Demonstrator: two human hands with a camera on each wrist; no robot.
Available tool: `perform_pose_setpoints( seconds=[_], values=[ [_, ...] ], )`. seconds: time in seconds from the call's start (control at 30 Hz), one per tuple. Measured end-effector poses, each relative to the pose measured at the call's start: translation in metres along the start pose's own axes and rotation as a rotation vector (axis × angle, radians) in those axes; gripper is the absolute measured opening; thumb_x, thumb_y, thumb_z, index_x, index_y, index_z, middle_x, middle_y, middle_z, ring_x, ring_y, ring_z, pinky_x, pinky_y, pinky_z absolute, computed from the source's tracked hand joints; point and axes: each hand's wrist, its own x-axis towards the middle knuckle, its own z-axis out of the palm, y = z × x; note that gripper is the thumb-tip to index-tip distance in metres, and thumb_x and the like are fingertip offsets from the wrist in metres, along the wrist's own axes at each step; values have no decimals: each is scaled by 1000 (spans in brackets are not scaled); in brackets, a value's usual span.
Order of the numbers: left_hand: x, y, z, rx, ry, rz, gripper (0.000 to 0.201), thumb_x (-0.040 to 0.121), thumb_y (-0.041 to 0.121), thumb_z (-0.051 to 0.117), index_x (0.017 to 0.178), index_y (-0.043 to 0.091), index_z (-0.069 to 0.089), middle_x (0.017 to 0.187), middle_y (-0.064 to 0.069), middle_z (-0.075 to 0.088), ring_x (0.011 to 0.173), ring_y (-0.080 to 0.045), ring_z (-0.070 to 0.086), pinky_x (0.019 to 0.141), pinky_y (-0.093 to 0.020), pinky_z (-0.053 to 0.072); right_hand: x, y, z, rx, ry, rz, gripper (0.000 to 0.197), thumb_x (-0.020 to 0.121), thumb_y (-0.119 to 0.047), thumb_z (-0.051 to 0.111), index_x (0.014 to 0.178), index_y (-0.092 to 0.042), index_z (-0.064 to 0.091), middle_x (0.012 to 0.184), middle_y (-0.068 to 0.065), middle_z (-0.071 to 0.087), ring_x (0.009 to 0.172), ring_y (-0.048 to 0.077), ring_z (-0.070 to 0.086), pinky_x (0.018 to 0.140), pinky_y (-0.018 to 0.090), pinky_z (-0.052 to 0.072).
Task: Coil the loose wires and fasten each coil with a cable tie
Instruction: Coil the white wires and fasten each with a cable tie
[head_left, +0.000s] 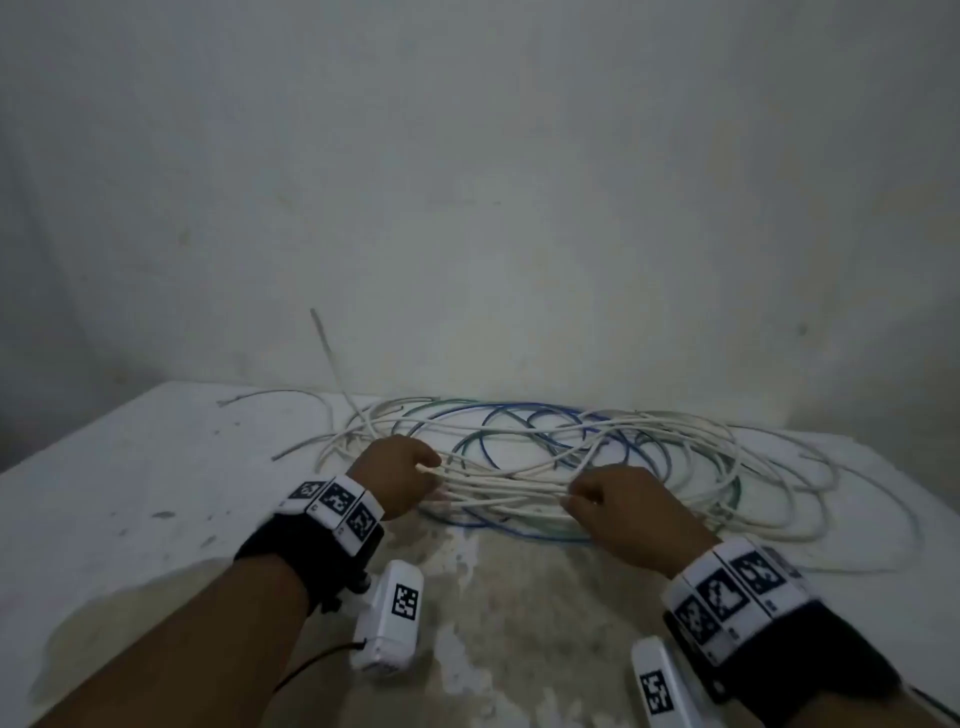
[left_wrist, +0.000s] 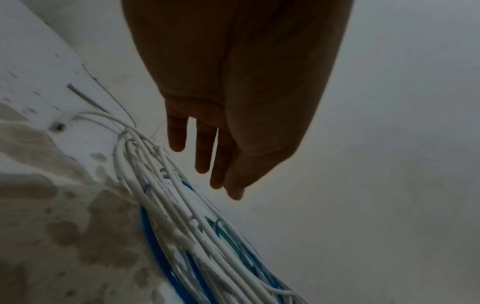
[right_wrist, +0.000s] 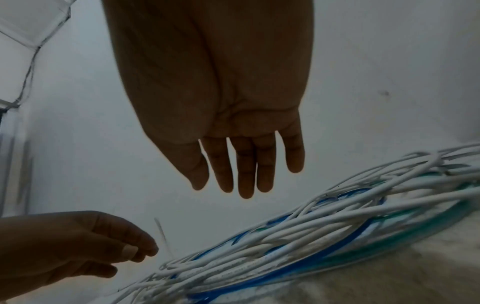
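The wires (head_left: 545, 467) lie as one loose tangle at 12 o'clock on the table (head_left: 130, 493); none tied. Left hand (head_left: 397, 475) and right hand (head_left: 623, 506) hover above, fingers relaxed, gripping nothing; coiling barely begun

Wires (head_left: 597, 467) lie on the table (head_left: 130, 493) — wall (head_left: 519, 208) behind.

head view downward, wrist views close, sharing wires (head_left: 519, 483)
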Motion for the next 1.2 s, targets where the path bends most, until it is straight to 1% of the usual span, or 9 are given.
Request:
perform_pose_setpoints(
  seconds=[0.17,0.3,0.5,0.7,0.77,0.83,0.97,1.03,1.2],
  values=[
    [33,-4,15,96,-70,-82,31,88,31,61,120,30,63,134,-1,55,122,-19,51,103,-31,39,36,8,14,33,-13,-31,38,94,-23,52,62,-2,51,60,12,51,53,15,45,48,18,31],
    [47,-4,20,218,-85,-73,18,89,27,61,102,31,72,118,4,66,112,-19,58,100,-36,44,56,11,26,40,-42,-28,28,92,-23,54,90,-1,72,89,13,71,83,23,65,75,32,50],
    [59,-10,23,267,-117,6,18,90,29,57,100,30,72,111,6,68,110,-18,59,100,-36,42,73,1,30,74,-87,-26,34,95,-24,53,126,-14,60,131,3,57,120,17,52,100,25,38],
    [62,-3,13,-36,32,272,14,94,20,54,85,15,63,87,0,64,84,-16,58,76,-28,41,86,-9,39,-23,-124,-119,36,94,-34,52,129,-25,55,125,-2,60,118,16,51,101,35,37],
    [60,4,8,-96,124,378,19,93,21,56,79,11,63,77,-1,61,73,-13,54,68,-25,39,89,-12,36,35,-18,-202,19,95,-30,51,95,-17,65,88,1,63,86,17,57,77,33,42],
    [56,7,0,-95,214,425,31,92,36,55,72,13,61,67,0,57,64,-7,51,60,-19,36,92,-11,29,91,114,-257,33,97,-28,48,66,-16,51,64,0,51,64,16,48,63,33,35],
    [49,-1,-19,-120,364,378,46,87,53,43,57,18,44,49,1,41,48,-9,43,52,-25,31,92,-11,-11,132,523,-316,30,94,-30,46,75,-13,62,68,4,57,67,23,52,64,31,32],
    [44,-10,-27,-244,422,279,50,86,54,44,61,12,55,50,-1,45,49,-10,46,53,-26,34,89,-10,-40,140,707,-321,27,93,-24,49,81,-7,66,73,10,63,72,26,56,67,31,34],
    [19,-8,-42,-841,295,116,34,97,25,50,72,7,64,56,-6,45,52,-16,42,51,-27,41,79,2,-90,192,885,-196,17,95,-22,53,90,-7,60,73,3,54,68,21,48,59,24,25]
  ],
)
